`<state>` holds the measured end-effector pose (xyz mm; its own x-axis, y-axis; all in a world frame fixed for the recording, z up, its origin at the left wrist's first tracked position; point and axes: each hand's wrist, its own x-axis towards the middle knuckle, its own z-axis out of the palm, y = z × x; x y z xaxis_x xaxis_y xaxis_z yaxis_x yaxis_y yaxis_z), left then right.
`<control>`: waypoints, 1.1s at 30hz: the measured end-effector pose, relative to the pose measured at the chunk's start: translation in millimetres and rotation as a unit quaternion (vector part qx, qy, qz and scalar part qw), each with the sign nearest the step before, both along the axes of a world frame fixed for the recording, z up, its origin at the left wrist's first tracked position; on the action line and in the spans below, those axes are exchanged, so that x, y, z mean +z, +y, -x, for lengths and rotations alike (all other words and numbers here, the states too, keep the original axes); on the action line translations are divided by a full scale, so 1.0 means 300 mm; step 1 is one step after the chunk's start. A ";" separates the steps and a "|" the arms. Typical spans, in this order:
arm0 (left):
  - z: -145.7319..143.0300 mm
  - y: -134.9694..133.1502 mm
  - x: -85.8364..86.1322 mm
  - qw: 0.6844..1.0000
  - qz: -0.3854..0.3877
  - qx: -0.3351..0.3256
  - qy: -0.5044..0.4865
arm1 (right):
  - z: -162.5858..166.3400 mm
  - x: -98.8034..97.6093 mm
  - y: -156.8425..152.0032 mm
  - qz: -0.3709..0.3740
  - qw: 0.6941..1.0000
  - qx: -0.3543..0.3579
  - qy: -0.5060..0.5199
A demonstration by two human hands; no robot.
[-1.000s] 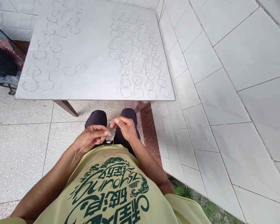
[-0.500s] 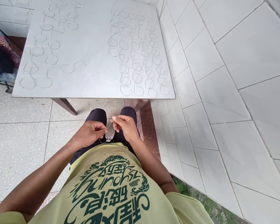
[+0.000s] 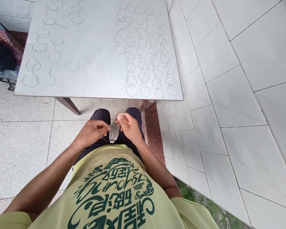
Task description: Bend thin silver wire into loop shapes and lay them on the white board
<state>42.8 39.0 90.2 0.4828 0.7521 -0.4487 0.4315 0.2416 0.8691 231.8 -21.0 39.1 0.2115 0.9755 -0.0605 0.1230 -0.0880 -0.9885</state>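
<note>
Over my lap, my left hand (image 3: 96, 131) is closed in a pinch on a thin bent wire (image 3: 115, 114). One end of the wire points up past the fingertips, and its curved part hangs in a loop below them. Just right of the wire's upper end is my right hand (image 3: 129, 125), its fingers loosely bent and apart from the thumb, with no wire visibly gripped. Whether a fingertip still brushes the wire I cannot tell.
On the white table (image 3: 97, 76) ahead, several bent wires (image 3: 144, 78) lie in rows at the right. More S-shaped wires (image 3: 41, 47) lie scattered at the left, and a single wire (image 3: 76, 64) sits apart. A tiled wall (image 3: 219, 95) borders the right side.
My right hand has let go of the wire and drawn slightly right. The wire's upper end now stands free, while my left hand keeps its pinch. The view has shifted a little.
</note>
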 end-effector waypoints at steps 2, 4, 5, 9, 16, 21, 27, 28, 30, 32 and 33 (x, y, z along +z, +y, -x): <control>0.003 0.013 -0.014 0.997 0.057 0.033 -0.048 | -0.007 0.004 -0.014 0.006 0.999 0.044 0.009; 0.005 0.019 -0.033 0.991 0.083 0.053 -0.086 | -0.001 0.008 -0.031 0.014 0.995 0.095 0.002; 0.005 0.020 -0.043 0.990 0.086 0.058 -0.096 | 0.006 0.008 -0.039 0.014 0.994 0.111 -0.010; -0.008 0.010 -0.067 0.989 0.067 0.082 -0.098 | 0.037 0.000 -0.056 -0.018 0.988 0.099 -0.118; -0.038 -0.031 -0.075 0.992 -0.002 0.122 -0.037 | 0.052 -0.042 -0.068 -0.057 0.959 0.096 -0.259; -0.034 -0.040 -0.103 0.992 0.024 0.116 -0.048 | 0.033 -0.043 -0.080 -0.089 0.933 0.132 -0.322; -0.030 -0.037 -0.112 0.993 -0.041 0.097 -0.044 | 0.015 -0.043 -0.086 -0.117 0.927 0.144 -0.326; -0.030 -0.039 -0.115 0.993 -0.048 0.096 -0.042 | 0.015 -0.046 -0.088 -0.116 0.929 0.134 -0.325; -0.030 -0.044 -0.122 0.994 -0.045 0.094 -0.045 | 0.016 -0.053 -0.091 -0.112 0.933 0.113 -0.324; -0.031 -0.048 -0.127 0.993 -0.029 0.098 -0.059 | 0.016 -0.058 -0.093 -0.111 0.935 0.105 -0.322; -0.031 -0.048 -0.128 0.992 -0.022 0.101 -0.068 | 0.016 -0.059 -0.093 -0.111 0.935 0.105 -0.320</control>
